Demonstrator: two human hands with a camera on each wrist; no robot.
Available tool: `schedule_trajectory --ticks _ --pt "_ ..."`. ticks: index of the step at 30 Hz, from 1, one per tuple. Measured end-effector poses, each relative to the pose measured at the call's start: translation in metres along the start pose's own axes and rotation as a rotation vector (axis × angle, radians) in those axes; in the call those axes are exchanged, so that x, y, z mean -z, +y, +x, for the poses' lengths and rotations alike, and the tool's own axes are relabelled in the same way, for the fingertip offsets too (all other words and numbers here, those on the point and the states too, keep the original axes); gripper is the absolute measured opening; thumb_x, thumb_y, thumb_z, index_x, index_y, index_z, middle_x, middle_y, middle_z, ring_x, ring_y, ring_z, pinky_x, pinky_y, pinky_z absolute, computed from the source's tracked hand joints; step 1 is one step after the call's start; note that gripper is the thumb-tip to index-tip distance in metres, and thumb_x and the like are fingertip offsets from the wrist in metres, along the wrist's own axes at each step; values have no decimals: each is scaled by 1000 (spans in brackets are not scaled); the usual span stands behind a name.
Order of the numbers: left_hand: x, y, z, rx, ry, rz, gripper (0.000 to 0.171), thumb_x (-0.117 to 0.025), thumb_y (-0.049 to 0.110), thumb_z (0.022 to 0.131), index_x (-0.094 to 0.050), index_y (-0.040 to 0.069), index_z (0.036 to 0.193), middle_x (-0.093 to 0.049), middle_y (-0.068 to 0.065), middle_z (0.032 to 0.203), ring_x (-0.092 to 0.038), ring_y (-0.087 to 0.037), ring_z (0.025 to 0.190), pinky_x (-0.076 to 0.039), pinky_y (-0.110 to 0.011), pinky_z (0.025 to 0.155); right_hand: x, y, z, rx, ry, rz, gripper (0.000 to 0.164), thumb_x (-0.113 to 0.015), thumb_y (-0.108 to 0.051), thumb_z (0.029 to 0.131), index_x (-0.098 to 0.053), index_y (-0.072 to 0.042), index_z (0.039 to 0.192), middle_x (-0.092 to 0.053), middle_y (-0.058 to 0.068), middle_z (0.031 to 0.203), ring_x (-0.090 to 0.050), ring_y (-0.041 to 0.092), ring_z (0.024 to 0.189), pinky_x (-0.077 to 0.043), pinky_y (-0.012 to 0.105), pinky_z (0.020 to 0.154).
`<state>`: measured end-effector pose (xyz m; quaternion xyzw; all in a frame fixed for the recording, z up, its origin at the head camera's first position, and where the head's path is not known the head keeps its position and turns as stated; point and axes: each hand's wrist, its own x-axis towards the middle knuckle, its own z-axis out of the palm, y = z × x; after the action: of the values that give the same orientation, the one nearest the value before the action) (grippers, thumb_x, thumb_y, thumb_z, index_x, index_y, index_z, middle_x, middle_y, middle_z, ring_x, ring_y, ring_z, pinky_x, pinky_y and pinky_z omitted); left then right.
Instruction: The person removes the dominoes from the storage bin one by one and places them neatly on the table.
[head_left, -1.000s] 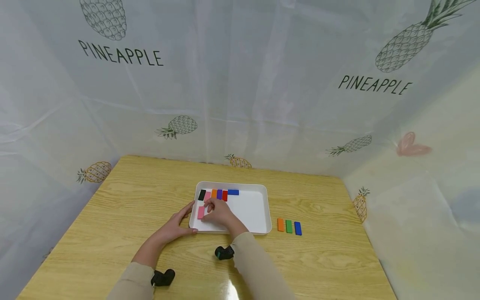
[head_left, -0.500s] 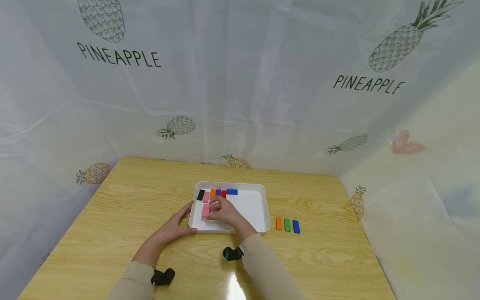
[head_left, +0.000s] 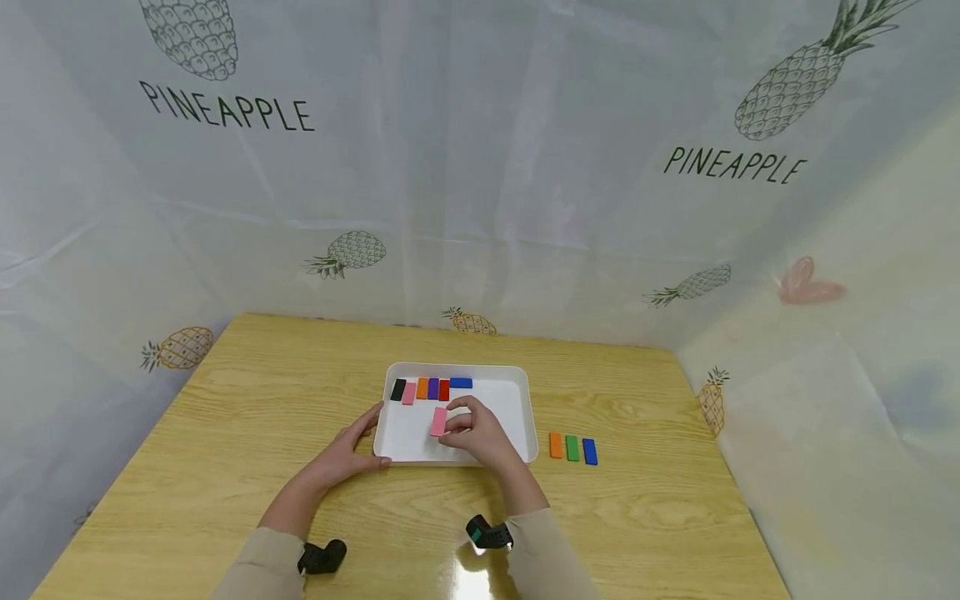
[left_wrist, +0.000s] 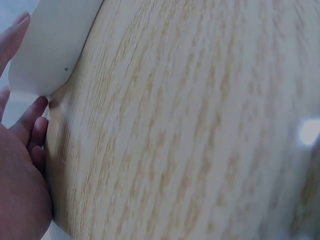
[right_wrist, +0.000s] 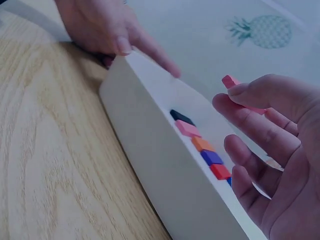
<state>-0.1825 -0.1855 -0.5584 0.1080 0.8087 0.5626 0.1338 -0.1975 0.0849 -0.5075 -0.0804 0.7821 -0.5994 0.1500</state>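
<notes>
Thumb and fingers of my right hand (head_left: pixel 483 433) pinch a pink rectangular block (head_left: pixel 438 422), held over the white tray (head_left: pixel 531 417). In the right wrist view the pink block (right_wrist: pixel 231 82) shows between thumb and index finger. Spread at the tray's near left corner, my left hand (head_left: pixel 341 458) touches its side with extended fingers and its front edge with the thumb. Along the tray's far wall lie a black block (head_left: pixel 398 389), another pink block (head_left: pixel 408 393), an orange block (head_left: pixel 422 388), a purple block (head_left: pixel 433 388), a red block (head_left: pixel 444 390) and a sideways blue block (head_left: pixel 461 383).
Right of the tray, an orange block (head_left: pixel 555 445), a green block (head_left: pixel 572 448) and a blue block (head_left: pixel 590 452) lie in a row on the wooden table (head_left: pixel 660 500). A pineapple-printed curtain (head_left: pixel 480 208) hangs behind the table's far edge.
My right hand has moved to the right with the pink block, from the tray's left part towards its middle. The left hand stays at the tray's corner.
</notes>
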Motion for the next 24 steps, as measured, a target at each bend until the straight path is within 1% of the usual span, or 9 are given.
schedule_trajectory --ticks 2,5,9,12,14,16,21,24 --pt "1 1 -1 -10 -1 2 101 -83 18 78 -20 12 157 -35 -21 151 -28 -43 138 -19 -63 109 2 -1 -5 8 1 28 45 -76 -2 82 -53 -4 120 -72 8 87 -61 14 77 -45 26 67" --pt "1 2 -1 -15 4 -11 100 -83 16 78 -21 12 157 -35 -22 151 -28 -43 138 -19 -64 109 6 -10 -14 30 -10 53 45 -75 0 82 -52 -1 121 -71 12 88 -62 15 75 -46 26 68" --pt "1 2 -1 -13 4 -20 100 -83 16 78 -20 12 157 -33 -21 152 -28 -43 137 -20 -64 108 11 -25 -29 44 -9 56 43 -72 2 84 -52 2 122 -71 17 90 -63 15 74 -50 25 70" --pt "0 2 -1 -6 4 -21 101 -83 15 78 -20 13 157 -32 -21 153 -29 -43 137 -20 -64 108 18 -26 -38 47 8 68 42 -69 4 86 -51 2 123 -70 19 93 -63 17 76 -51 24 72" --pt "0 2 -1 -4 4 -19 100 -83 15 78 -20 13 157 -32 -21 152 -29 -43 137 -21 -63 108 23 -22 -40 51 24 87 42 -68 6 86 -51 2 124 -70 20 94 -63 19 77 -52 25 73" --pt "0 1 -1 -4 10 -20 100 -83 15 78 -21 14 157 -33 -20 152 -29 -42 137 -20 -64 108 29 -13 -40 59 49 110 42 -67 6 87 -51 2 126 -70 21 95 -62 19 78 -51 24 73" --pt "0 1 -1 -8 12 -9 100 -83 16 78 -21 13 157 -32 -20 153 -30 -43 136 -20 -65 108 42 11 -40 66 140 125 46 -68 7 86 -51 0 129 -70 19 96 -59 16 78 -50 22 71" --pt "0 1 -1 0 9 -5 100 -83 18 78 -20 14 157 -31 -19 154 -29 -42 137 -20 -64 108 48 16 -44 56 180 126 47 -68 7 86 -52 -1 130 -70 19 96 -58 17 79 -50 22 71"
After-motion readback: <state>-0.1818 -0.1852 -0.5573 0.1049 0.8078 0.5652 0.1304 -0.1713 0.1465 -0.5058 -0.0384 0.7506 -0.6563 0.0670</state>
